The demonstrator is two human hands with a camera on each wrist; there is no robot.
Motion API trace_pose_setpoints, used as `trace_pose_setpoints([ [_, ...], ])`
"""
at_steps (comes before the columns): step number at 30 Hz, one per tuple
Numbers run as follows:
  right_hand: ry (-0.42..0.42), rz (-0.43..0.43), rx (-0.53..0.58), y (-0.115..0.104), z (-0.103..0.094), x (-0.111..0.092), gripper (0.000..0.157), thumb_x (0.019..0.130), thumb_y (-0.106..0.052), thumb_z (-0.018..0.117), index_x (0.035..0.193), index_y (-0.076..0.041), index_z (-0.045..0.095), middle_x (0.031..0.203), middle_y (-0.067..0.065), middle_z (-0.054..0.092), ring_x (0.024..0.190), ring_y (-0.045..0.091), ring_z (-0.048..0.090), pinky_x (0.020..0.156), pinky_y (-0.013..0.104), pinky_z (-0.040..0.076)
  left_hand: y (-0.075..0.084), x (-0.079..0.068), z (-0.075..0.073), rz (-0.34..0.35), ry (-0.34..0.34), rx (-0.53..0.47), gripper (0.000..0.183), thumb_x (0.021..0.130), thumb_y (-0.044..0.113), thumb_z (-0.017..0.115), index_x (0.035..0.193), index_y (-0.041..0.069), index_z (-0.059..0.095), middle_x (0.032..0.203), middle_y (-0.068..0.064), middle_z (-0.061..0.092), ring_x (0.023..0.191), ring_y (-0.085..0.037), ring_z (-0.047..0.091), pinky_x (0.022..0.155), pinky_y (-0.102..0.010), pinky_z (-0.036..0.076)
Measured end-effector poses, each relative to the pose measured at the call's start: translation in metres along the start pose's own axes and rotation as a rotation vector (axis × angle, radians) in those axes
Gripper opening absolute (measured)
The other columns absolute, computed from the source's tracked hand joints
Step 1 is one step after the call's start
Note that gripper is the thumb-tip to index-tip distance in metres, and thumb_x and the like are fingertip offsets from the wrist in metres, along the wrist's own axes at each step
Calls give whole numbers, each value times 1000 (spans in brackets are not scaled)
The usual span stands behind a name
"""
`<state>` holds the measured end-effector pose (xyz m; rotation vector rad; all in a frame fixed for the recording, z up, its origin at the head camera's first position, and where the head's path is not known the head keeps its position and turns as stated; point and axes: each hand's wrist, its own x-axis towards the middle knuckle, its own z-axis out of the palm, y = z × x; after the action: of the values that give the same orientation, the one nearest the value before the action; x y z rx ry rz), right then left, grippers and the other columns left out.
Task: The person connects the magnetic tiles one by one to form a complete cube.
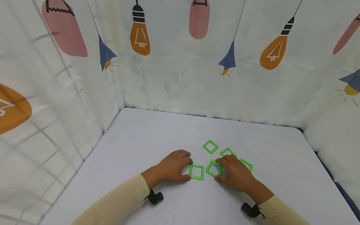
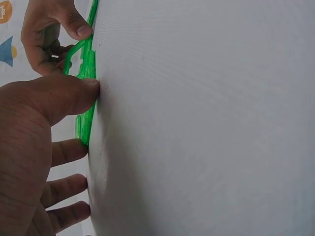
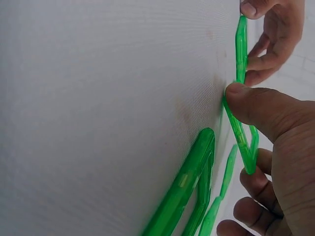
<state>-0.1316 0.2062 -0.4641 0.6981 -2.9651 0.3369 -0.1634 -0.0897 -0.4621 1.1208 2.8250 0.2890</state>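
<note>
My left hand (image 1: pixel 175 165) grips a green square frame (image 1: pixel 197 178) that lies on the white table, its thumb and forefinger at the frame's left side. Just right of it, my right hand (image 1: pixel 237 173) pinches a second green square frame (image 1: pixel 209 165) between thumb and forefinger. In the right wrist view this second frame (image 3: pixel 238 130) looks slightly tilted, one corner near the first frame (image 3: pixel 240 49). A narrow gap parts the two frames in the head view. My right hand partly hides other green frames around it.
Beyond the hands lie a separate green frame (image 1: pixel 214 143), another frame (image 1: pixel 224 150) and one further right (image 1: pixel 247 162). A green frame (image 3: pixel 179 189) also lies close to the right wrist camera. A patterned curtain (image 1: pixel 174 78) stands along the table's (image 1: pixel 146 131) back edge.
</note>
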Motion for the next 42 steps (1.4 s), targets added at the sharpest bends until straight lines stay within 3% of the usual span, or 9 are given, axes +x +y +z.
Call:
trace_pose_setpoints([
  [5,-12,43,12,-3,-1,1,65,73,-42,93,127,-17,67,117,-2,68,109,19,61,92,40,53,0,0,0,0,2,-4,49,89,48,74,129,22,66,148,-4,51,142,-26,41,118,-41,32],
  [17,-37,100,27,-7,-3,1,67,72,-38,94,131,-22,67,103,-7,67,93,12,61,75,34,53,0,-1,-1,0,1,-1,49,89,48,74,129,21,66,148,-4,52,142,-27,41,118,-41,31],
  [32,58,94,95,-4,-8,-1,38,87,-19,84,123,-23,74,94,-10,66,78,5,55,59,23,46,0,-1,0,2,-2,-8,50,89,49,74,130,21,66,148,-4,52,142,-26,41,118,-42,32],
  [42,132,88,132,-3,-13,0,27,88,-18,83,113,-22,78,105,-3,70,89,12,65,63,25,51,-1,1,1,9,0,1,50,90,49,73,130,21,65,149,-4,51,142,-26,41,118,-42,32],
])
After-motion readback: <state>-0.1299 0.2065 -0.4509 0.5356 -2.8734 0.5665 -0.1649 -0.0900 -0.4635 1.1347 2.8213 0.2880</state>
